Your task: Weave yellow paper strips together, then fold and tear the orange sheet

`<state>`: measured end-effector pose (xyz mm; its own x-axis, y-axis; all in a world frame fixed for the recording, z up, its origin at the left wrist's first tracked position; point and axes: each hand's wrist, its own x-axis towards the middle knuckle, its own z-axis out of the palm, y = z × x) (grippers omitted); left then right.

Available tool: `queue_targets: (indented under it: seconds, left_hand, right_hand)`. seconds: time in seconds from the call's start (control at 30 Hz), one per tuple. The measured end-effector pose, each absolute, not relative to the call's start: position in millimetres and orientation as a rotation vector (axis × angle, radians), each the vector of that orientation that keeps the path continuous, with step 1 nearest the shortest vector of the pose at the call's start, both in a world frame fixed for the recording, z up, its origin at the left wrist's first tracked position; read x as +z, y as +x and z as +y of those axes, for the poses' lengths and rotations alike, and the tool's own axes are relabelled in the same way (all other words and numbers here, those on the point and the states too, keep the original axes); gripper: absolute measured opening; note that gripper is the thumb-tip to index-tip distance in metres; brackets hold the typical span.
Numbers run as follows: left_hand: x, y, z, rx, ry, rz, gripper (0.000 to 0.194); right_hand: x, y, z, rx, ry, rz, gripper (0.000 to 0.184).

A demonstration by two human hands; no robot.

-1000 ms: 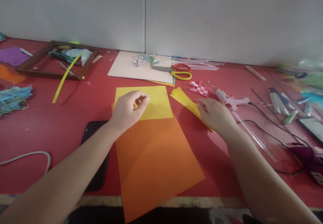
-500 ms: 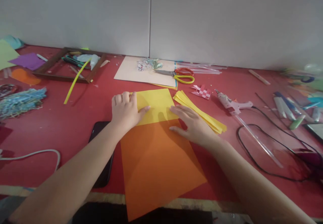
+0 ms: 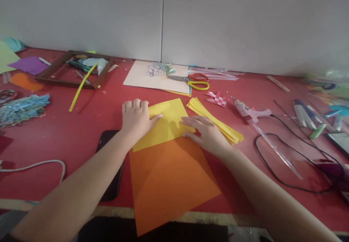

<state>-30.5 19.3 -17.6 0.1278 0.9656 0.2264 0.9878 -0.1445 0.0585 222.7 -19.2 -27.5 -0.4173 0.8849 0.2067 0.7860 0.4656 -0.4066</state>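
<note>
A sheet of yellow paper (image 3: pixel 169 115) lies over the upper part of a larger orange sheet (image 3: pixel 174 184), whose lower corner hangs past the table's front edge. My left hand (image 3: pixel 136 120) is at the yellow sheet's left edge, fingers curled, thumb stretched over its top. At the right edge, my right hand (image 3: pixel 208 133) pinches the sheet, fingertips resting on it and the thumb lower down. Close to that hand lies a bundle of yellow paper strips (image 3: pixel 215 122). A black phone (image 3: pixel 113 184) is partly hidden under my left forearm.
Scissors (image 3: pixel 197 81) rest on cream paper (image 3: pixel 136 75) at the back. On the right are a pink woven paper piece (image 3: pixel 218 99), a glue gun (image 3: pixel 249 113) and its black cable (image 3: pixel 275 184). Leftward sit a brown frame (image 3: pixel 65 84) and a blue fringe bundle (image 3: pixel 24 110).
The yellow sheet has shifted toward me and turned, its lower left corner now covering more of the orange sheet. Both hands remain at its edges, barely moved.
</note>
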Motion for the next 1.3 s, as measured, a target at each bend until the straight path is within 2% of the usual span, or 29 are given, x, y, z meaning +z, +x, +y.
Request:
queue_targets:
  seconds: [0.23, 0.43, 0.63, 0.73, 0.9, 1.07, 1.13, 1.2, 1.3]
  left_hand:
    - [-18, -32, 20, -0.402, -2.311, -1.961, 0.05]
    - [-17, -30, 19, -0.39, -2.3, -1.975, 0.055]
    - [-15, -30, 18, -0.373, -2.283, -2.005, 0.043]
    - [-14, -29, 18, -0.461, -2.296, -2.025, 0.04]
    - [-7, -26, 19, -0.942, -2.502, -2.176, 0.043]
    - [-4, -24, 21, -1.58, -2.851, -2.385, 0.056]
    - [-4, -24, 21, -1.809, -2.873, -2.395, 0.055]
    - [-4, -23, 21, -1.954, -2.878, -2.402, 0.056]
    - [-6, -23, 18, -2.011, -2.953, -2.359, 0.064]
  right_hand:
    - [-27, 224, -19, 0.334, -1.355, -2.314, 0.034]
    - [-29, 222, -18, 0.306, -1.199, -2.355, 0.022]
    - [-27, 225, -17, 0.259, -1.022, -2.326, 0.03]
    - [-22, 226, -18, 0.183, -1.089, -2.194, 0.026]
    - [-17, 228, -22, 0.181, -1.166, -1.971, 0.024]
    - [-20, 230, -21, 0.284, -1.222, -1.759, 0.016]
    - [-23, 229, -19, 0.482, -1.274, -1.587, 0.02]
    - [-27, 227, -17, 0.781, -1.304, -1.348, 0.033]
    - [-32, 224, -14, 1.114, -1.341, -1.083, 0.043]
